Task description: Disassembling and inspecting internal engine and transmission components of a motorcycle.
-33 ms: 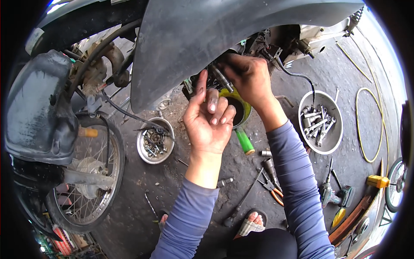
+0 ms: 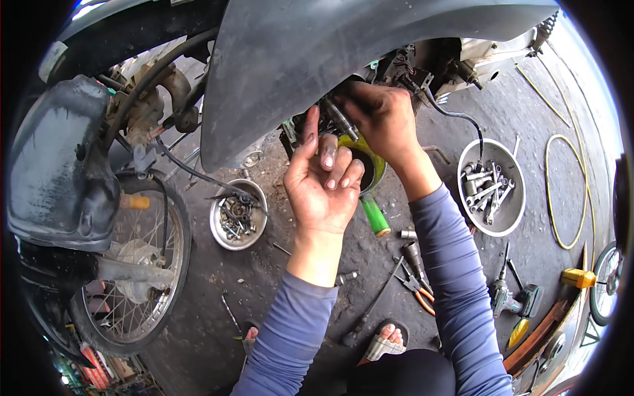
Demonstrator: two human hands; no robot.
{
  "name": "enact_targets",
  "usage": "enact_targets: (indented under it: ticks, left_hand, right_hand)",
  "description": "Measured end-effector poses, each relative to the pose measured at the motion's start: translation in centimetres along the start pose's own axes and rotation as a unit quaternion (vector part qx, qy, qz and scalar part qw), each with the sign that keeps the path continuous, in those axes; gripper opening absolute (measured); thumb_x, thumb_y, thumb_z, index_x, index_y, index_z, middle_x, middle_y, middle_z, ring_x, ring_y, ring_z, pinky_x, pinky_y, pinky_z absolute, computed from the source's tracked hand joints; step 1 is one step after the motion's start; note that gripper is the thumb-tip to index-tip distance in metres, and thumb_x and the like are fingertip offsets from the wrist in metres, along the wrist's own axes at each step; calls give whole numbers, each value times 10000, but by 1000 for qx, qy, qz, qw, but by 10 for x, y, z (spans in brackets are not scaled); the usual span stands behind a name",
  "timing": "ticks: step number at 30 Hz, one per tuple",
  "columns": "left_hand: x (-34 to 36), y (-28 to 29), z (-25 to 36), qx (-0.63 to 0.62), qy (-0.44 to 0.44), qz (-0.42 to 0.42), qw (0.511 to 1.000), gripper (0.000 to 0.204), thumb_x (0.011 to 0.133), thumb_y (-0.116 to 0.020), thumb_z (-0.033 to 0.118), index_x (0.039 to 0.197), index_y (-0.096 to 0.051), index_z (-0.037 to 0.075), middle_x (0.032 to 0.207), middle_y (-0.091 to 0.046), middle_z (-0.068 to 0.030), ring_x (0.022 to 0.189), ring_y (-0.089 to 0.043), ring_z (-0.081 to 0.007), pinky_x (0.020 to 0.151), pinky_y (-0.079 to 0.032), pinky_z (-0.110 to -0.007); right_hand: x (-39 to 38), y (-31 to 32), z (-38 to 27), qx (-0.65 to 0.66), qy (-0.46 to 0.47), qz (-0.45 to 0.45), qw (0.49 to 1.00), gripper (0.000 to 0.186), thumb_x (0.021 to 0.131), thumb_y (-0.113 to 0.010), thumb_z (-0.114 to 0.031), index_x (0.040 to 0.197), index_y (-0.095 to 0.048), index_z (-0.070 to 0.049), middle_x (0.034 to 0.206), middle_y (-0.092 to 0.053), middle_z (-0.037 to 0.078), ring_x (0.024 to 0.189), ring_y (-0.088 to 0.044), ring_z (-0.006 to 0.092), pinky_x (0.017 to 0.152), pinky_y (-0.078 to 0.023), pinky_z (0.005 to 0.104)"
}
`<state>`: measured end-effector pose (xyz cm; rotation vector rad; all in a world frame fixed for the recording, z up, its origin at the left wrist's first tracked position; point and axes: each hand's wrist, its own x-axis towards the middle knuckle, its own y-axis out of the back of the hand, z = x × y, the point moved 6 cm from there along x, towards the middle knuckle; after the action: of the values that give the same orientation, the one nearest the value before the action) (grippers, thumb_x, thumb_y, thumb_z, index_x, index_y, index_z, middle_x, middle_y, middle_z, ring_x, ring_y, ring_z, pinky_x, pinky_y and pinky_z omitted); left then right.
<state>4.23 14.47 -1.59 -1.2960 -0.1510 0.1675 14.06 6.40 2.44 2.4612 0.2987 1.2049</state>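
My left hand [image 2: 325,188] is held palm up below the grey body panel [image 2: 290,72] of a motorcycle. Its index finger points up beside the metal parts, while the other fingers curl loosely, apart and holding nothing. Reaching in under the panel's edge, my right hand [image 2: 386,125] has its fingers bent inward; the fingertips and whatever they grip are hidden in shadow. Between the two hands juts a cylindrical metal part [image 2: 341,122]. Beneath them stands a yellow-green container [image 2: 378,168] with dark contents and a green handle [image 2: 375,216].
A bowl of small bolts [image 2: 218,239] sits left, a bowl of spanners and sockets [image 2: 516,221] right. Orange-handled pliers [image 2: 417,289], a long screwdriver [image 2: 370,313] and a cordless drill [image 2: 505,300] lie on the floor. A spoked wheel [image 2: 175,290] stands left; a yellow hose [image 2: 548,185] coils right.
My left hand has shifted very slightly to the right. My right hand stays in nearly the same place.
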Motion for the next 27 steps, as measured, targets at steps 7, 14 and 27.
enact_targets:
  ticks: [7, 14, 27]
  left_hand:
    - [9, 1, -6, -113, -17, 1, 993, 329, 998, -449, 222, 1232, -601, 47, 707, -535, 17, 472, -380, -74, 478, -376, -231]
    - [26, 3, 1, -2, -34, 210, 977, 127, 960, -591, 192, 873, -594, 99, 558, -456, 94, 402, -343, -48, 442, -353, -219]
    - [31, 14, 4, 7, -60, 304, 951, 120, 913, -656, 192, 868, -602, 93, 546, -436, 99, 391, -352, -39, 395, -355, -188]
  right_hand:
    - [-1, -3, 1, 35, -20, 0, 999, 120, 795, -685, -56, 908, -710, -25, 743, -677, 146, 633, -674, 236, 601, -513, 307]
    - [-4, -4, 4, 69, -48, 30, 996, 117, 808, -687, -51, 916, -707, -10, 765, -689, 139, 652, -684, 212, 606, -511, 297]
    - [-6, -3, -2, -19, 15, 18, 1000, 145, 792, -699, -74, 930, -712, -32, 793, -692, 137, 704, -688, 290, 612, -523, 344]
